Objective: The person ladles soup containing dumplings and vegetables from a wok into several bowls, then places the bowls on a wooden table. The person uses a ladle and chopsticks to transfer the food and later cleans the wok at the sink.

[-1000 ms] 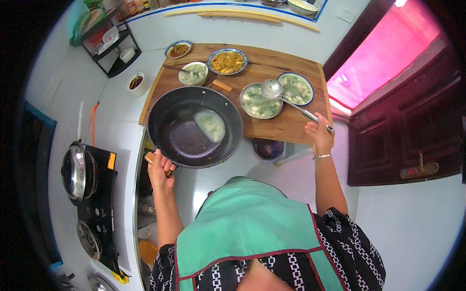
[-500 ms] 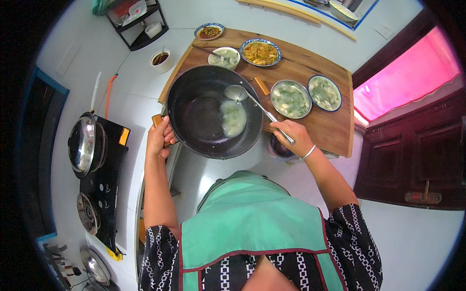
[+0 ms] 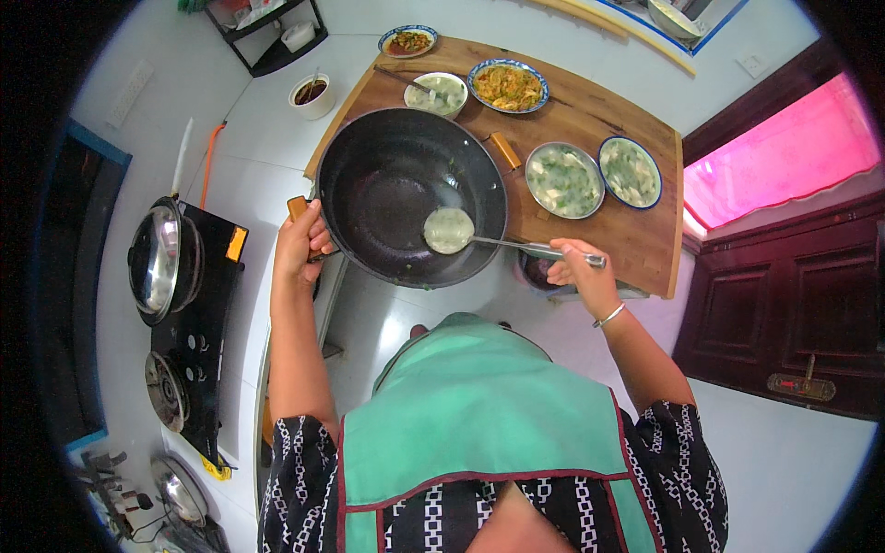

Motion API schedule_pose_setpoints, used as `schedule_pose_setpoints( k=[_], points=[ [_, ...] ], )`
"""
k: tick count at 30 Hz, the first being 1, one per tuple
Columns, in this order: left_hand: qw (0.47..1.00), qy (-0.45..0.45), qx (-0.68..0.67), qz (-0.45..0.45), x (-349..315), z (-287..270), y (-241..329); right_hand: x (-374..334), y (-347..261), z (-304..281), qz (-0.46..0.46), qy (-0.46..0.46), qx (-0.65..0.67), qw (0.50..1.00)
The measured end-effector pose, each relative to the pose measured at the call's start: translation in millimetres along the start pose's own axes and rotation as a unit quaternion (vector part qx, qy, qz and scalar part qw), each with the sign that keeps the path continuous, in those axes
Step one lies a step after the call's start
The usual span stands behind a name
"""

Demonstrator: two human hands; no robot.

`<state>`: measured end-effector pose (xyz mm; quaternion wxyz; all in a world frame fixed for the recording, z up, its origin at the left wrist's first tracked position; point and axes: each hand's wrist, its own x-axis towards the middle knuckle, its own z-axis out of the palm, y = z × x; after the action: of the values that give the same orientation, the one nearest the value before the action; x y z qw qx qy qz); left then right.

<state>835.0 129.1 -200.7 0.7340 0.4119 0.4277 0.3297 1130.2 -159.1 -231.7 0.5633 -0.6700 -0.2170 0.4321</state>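
Note:
My left hand (image 3: 302, 241) is closed round the wooden handle of a large black wok (image 3: 369, 184), which tilts toward me over the near edge of the table. In my right hand (image 3: 587, 273) is the metal handle of a ladle (image 3: 450, 230). Its bowl lies inside the wok near the lower right wall and holds pale, greenish soup. Only specks of green and a wet sheen show on the rest of the wok's inside. Right of the wok stand two bowls of greens soup, a steel-rimmed one (image 3: 564, 180) and a blue-rimmed one (image 3: 631, 173).
On the wooden table (image 3: 604, 241) are another soup bowl (image 3: 436, 95) with a utensil, a plate of yellow food (image 3: 509, 86) and a small dish (image 3: 407, 41). A sauce cup (image 3: 312, 95) sits on the left counter. The gas stove (image 3: 207, 313) carries a lidded pan (image 3: 157, 263).
The ladle has swung down toward me and scooped up the soup that was pooled in the wok. My right hand has shifted right and nearer.

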Motion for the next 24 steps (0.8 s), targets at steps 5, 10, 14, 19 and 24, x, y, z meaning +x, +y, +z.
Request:
schedule_pose_setpoints(
  k=[5,10,14,19,24],
  points=[
    [1.000,0.011,0.008,0.002,-9.4,7.7,-0.2,-9.2,-9.7,9.0,0.041,0.020,0.054,0.997],
    [1.000,0.007,0.003,0.010,-19.2,7.2,-10.0,-17.5,-16.4,16.1,0.010,0.008,0.067,0.998],
    [1.000,0.014,-0.017,0.014,-26.6,10.2,-13.1,-15.6,-24.7,17.3,-0.023,0.012,0.071,0.997],
    [0.999,0.018,-0.034,0.024,-29.1,5.3,-21.7,-11.2,-35.2,13.0,-0.044,0.018,0.061,0.997],
    [0.999,0.011,-0.035,0.031,-33.8,8.9,-22.0,-8.7,-41.9,6.4,-0.042,0.029,0.052,0.997]
  ],
)
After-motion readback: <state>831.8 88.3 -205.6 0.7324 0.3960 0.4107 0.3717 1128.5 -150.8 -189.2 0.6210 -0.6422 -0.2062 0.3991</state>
